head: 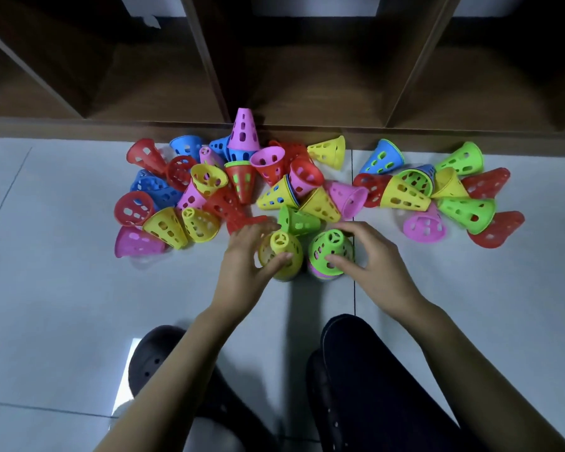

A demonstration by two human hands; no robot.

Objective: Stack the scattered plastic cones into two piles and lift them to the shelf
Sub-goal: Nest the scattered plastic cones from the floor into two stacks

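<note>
Grasping upright yellow cone (279, 252) in left grip (243, 259), green cone (330, 247) just beside, in right grip (372, 261)

The left hand (242, 259) grips a yellow perforated plastic cone (281, 246), and its fingers (258, 226) cover the cone's side from 9 to 11 o'clock. The cone's base is blurred, so how many cones sit beneath it cannot be told. The right hand (375, 262) hides the 3 o'clock side of a green perforated plastic cone (328, 244); only a pink rim (318, 274) peeks out below it at 6 o'clock. A red plastic cone (238, 220) at 11 o'clock of the left hand is smeared and partly behind the fingers. Both forearms and a dark-trousered leg (372, 370) run off the bottom edge. The left forearm crosses a dark perforated shoe (154, 357). The top edge cuts the dark brown wooden shelf (307, 93).
</note>
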